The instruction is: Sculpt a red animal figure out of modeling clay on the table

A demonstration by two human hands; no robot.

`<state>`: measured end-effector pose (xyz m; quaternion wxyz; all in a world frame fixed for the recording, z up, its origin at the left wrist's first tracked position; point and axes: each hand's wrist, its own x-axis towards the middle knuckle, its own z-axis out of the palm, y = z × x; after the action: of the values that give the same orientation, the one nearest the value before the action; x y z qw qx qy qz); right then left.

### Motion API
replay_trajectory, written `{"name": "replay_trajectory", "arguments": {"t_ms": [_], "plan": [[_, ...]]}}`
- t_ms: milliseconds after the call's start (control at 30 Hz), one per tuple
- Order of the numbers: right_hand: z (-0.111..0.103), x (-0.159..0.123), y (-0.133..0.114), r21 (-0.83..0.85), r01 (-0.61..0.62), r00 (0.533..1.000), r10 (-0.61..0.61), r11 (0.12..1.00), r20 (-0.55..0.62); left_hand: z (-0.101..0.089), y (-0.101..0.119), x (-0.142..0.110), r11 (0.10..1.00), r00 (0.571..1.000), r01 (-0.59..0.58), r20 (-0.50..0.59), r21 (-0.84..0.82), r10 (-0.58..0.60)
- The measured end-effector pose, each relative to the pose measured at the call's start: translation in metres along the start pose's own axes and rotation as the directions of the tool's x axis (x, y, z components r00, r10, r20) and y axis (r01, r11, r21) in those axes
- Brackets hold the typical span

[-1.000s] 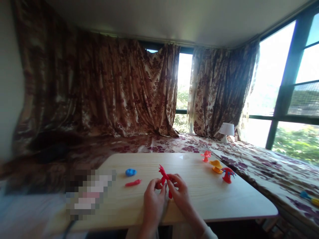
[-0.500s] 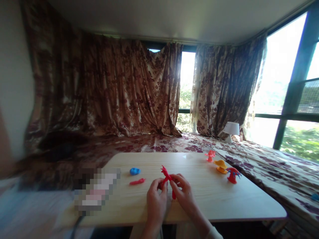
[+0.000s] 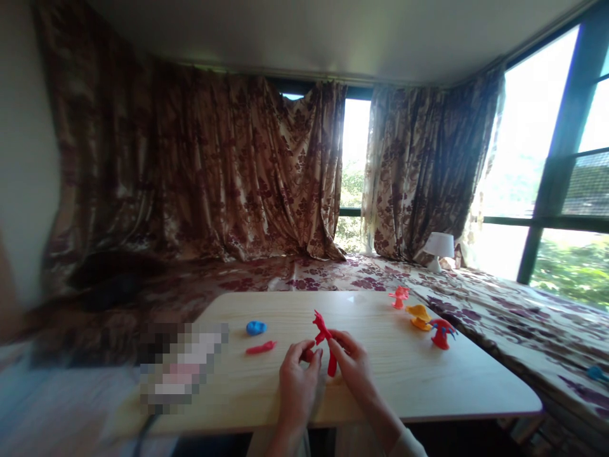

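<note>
A red modelling-clay figure (image 3: 321,327), with thin prongs at its top and a long strip hanging down, is pinched between the thumb and fingers of my right hand (image 3: 353,364). It is held tilted above the table. Just left of it, my left hand (image 3: 299,374) is curled, thumb and forefinger slightly apart and close to the figure's lower left side. Whether those fingertips still touch it is hard to see. To the left on the table lie a blue clay lump (image 3: 255,327) and a red clay roll (image 3: 261,348) with a small forked end.
On the pale wooden table (image 3: 428,387), a pink clay piece (image 3: 400,297), a yellow one (image 3: 419,317) and a red one with blue strands (image 3: 442,334) stand at the right. A blurred-out object (image 3: 183,368) with a cable lies left. A white lamp (image 3: 438,247) stands behind.
The red figure has shifted slightly right and up with my right hand. My left fingers, earlier pinched on it, have come apart from it a little.
</note>
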<state>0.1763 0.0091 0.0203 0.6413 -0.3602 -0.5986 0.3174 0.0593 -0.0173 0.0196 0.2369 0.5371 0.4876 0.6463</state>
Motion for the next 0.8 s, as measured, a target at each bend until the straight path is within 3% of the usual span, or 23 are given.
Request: {"name": "replay_trajectory", "arguments": {"t_ms": [467,800], "plan": [[0.0016,-0.0029,-0.0086,-0.014,0.007,0.999,-0.007,1.0,0.039,-0.0037,0.0035,0.0011,0.999,0.999,-0.025,0.022,-0.023,0.026],[0.0029,-0.0043,-0.0053,-0.032,0.051,0.999,-0.051,0.998,0.006,-0.0019,0.0064,0.0,0.999,0.997,0.047,0.063,-0.02,-0.046]]}}
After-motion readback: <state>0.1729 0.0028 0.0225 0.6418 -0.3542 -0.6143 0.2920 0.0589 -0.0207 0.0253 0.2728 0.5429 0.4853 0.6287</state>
